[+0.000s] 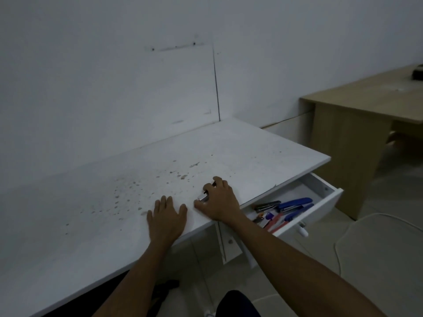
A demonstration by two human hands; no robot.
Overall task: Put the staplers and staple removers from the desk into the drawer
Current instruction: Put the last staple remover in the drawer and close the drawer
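Note:
My right hand (218,201) curls over a small stapler (204,197) on the white desk (114,191), near its front right edge; only a silver and dark bit of the stapler shows between the fingers. My left hand (166,219) lies flat on the desk just to the left, holding nothing. The white drawer (325,207) under the desk's right end stands pulled out. Inside it lie a blue stapler (296,203), a dark stapler (266,206), and several other blue, red and purple pieces.
A wooden desk (366,104) stands to the right, against the wall. A white cable (338,248) runs over the tiled floor below the drawer. The white desk's top is speckled with dark stains. My knee shows at the bottom edge.

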